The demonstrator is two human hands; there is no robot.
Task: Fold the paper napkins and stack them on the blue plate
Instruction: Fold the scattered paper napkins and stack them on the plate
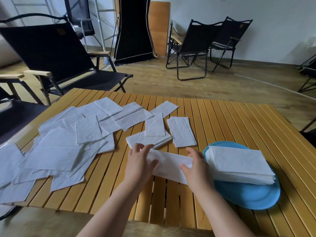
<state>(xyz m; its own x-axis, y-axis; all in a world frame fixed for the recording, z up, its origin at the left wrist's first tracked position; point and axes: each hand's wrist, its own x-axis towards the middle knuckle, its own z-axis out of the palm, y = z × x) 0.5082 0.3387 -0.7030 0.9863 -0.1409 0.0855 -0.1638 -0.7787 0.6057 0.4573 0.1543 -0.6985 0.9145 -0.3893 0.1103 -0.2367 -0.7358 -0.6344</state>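
Between both hands point(168, 165), soft white rectangular napkin point(169, 165)

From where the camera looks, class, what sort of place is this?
Probably an indoor room set up with camping furniture, not a home dining room. A slatted wooden roll-top table holds the napkins, black folding camp chairs stand about the wood floor, and a folded board leans against the wall.

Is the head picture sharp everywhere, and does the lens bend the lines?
Head view: soft, even light, no glare; the table slats and the napkin stack on the blue plate look sharp; the left hand is slightly motion-blurred; the wide lens curves lines towards the edges.
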